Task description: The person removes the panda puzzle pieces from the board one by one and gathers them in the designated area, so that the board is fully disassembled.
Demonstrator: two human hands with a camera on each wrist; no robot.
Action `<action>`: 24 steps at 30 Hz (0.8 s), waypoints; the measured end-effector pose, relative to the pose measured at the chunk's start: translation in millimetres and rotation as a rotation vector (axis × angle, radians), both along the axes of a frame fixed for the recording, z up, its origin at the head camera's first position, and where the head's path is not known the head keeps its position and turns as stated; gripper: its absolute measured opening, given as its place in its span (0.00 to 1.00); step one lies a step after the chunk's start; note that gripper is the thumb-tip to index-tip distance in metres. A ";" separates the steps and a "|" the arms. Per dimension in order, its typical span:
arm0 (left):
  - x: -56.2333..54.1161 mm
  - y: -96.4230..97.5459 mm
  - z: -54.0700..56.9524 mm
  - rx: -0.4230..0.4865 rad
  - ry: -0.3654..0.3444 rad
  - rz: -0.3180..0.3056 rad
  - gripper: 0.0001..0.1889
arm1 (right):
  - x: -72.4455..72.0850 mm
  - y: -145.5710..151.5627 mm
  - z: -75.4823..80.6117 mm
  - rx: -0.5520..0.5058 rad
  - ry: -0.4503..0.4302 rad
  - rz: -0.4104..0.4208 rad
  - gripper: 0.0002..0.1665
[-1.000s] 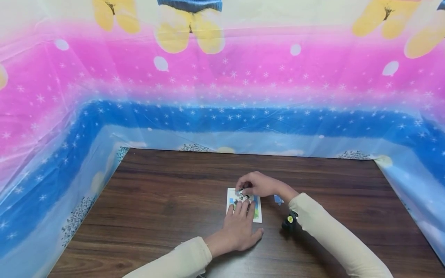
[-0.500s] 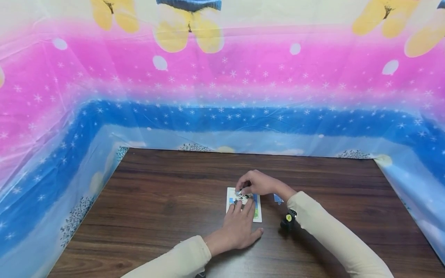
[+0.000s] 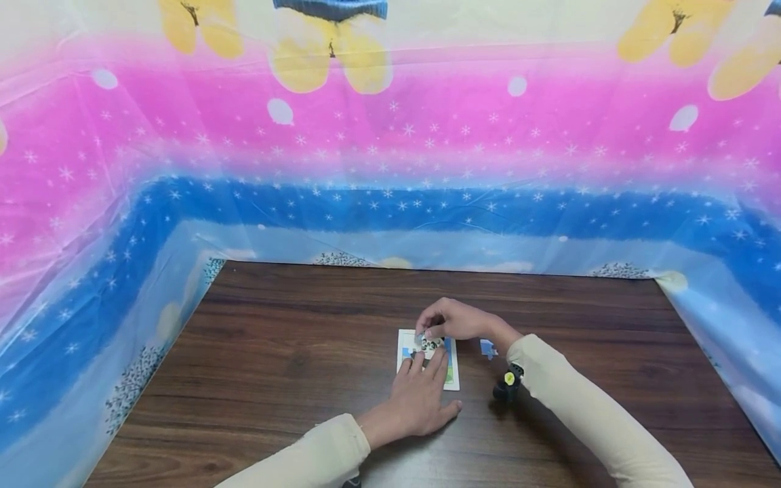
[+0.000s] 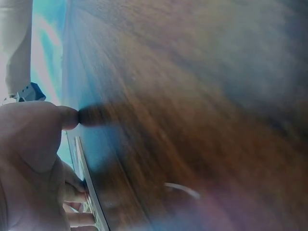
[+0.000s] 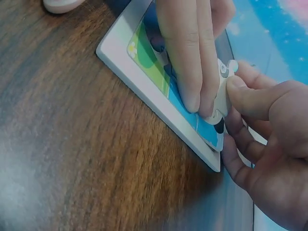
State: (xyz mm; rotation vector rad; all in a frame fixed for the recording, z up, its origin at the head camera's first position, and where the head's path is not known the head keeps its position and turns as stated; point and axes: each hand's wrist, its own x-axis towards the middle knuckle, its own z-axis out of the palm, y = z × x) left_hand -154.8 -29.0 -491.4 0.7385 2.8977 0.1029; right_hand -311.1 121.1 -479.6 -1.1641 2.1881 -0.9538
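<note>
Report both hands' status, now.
Left hand: open, resting on the puzzle board.
Right hand: closed, pinching a panda puzzle piece.

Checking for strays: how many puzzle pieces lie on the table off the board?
1: a blue piece right of the board, near the right hand; more may be hidden.

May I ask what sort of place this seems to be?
Probably a screened-off indoor workspace: a brown table, a snowflake-patterned cloth around three sides, and a puzzle board in use.
</note>
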 end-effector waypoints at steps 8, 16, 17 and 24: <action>-2.1 -2.0 -0.8 0.027 -0.027 -0.009 0.45 | 3.3 0.6 3.4 0.048 0.015 -0.013 0.07; -2.5 -2.9 0.3 0.033 -0.029 -0.008 0.44 | 1.7 1.7 3.2 0.025 -0.012 0.008 0.09; -2.6 -2.8 1.1 0.033 -0.027 -0.007 0.44 | 1.0 2.5 2.4 0.021 -0.029 0.006 0.09; -3.4 -3.4 2.1 0.042 -0.044 -0.006 0.45 | 2.2 5.9 8.6 0.046 -0.058 0.007 0.06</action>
